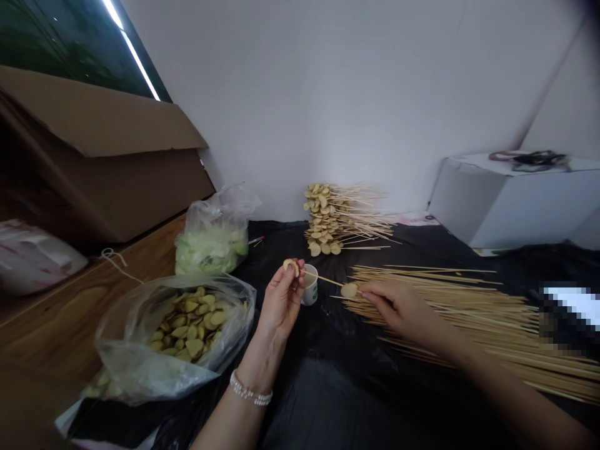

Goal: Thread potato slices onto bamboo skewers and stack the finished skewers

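Observation:
My left hand [282, 299] is raised and pinches a pale potato slice [290, 265] between thumb and fingertips. My right hand [398, 306] grips a thin bamboo skewer [323, 279] whose tip points at that slice. One slice [349, 289] sits threaded on the skewer just ahead of my right fingers. An open clear bag of potato slices [187, 322] lies to the left of my left wrist. Under my right hand spreads a loose heap of bare skewers [469, 312].
A stack of finished skewers [328, 219] rests against the wall. A small white cup [310, 292] stands behind my left hand. A bag of green vegetables [213, 240], a cardboard box [107, 162] and a white box [510, 200] surround the black plastic sheet [337, 387].

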`<action>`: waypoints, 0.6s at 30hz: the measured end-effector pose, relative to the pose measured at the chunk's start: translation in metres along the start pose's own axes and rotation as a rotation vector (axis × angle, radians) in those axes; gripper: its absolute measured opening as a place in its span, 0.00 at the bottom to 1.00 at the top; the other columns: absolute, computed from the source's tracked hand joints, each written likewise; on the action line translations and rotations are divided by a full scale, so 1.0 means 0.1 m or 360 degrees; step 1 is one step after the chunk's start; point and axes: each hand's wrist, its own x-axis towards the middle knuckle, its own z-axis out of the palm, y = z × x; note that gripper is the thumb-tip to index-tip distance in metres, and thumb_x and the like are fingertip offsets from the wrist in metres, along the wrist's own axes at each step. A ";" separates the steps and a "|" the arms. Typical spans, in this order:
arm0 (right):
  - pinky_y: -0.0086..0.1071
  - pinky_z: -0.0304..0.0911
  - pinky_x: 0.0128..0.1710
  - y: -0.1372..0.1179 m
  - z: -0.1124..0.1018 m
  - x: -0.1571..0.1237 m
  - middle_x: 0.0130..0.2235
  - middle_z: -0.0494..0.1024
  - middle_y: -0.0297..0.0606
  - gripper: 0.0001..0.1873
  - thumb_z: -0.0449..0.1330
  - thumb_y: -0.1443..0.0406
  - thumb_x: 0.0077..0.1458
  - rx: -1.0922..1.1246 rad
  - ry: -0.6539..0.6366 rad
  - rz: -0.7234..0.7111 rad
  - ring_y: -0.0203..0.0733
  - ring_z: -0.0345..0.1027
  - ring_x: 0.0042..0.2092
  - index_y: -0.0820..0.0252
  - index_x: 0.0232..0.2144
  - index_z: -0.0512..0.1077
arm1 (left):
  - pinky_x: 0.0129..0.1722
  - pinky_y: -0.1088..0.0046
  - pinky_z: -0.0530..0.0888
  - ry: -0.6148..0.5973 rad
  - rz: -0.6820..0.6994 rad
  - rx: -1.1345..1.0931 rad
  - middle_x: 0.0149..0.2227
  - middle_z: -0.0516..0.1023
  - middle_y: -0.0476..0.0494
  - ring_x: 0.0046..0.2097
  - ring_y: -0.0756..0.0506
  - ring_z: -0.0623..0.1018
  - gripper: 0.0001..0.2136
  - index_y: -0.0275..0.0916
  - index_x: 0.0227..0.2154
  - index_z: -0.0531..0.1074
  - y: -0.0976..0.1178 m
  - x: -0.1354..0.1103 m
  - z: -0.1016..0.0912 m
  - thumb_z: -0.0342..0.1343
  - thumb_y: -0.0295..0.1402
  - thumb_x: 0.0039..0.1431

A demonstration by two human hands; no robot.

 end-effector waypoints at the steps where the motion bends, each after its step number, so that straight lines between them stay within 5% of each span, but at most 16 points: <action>1: 0.30 0.63 0.33 0.00 0.00 0.00 0.35 0.80 0.38 0.15 0.48 0.63 0.63 -0.0002 0.0004 -0.0002 0.39 0.72 0.34 0.58 0.34 0.75 | 0.34 0.83 0.75 -0.0001 0.0000 0.0004 0.37 0.80 0.44 0.33 0.54 0.78 0.09 0.34 0.32 0.77 0.00 0.00 0.00 0.67 0.27 0.45; 18: 0.32 0.61 0.32 -0.09 0.04 -0.03 0.30 0.77 0.38 0.16 0.46 0.66 0.63 -0.0120 -0.0013 -0.0063 0.39 0.68 0.31 0.59 0.31 0.72 | 0.35 0.80 0.72 -0.0023 0.0265 0.0263 0.35 0.81 0.41 0.35 0.52 0.78 0.11 0.34 0.32 0.78 -0.05 -0.02 -0.02 0.68 0.30 0.44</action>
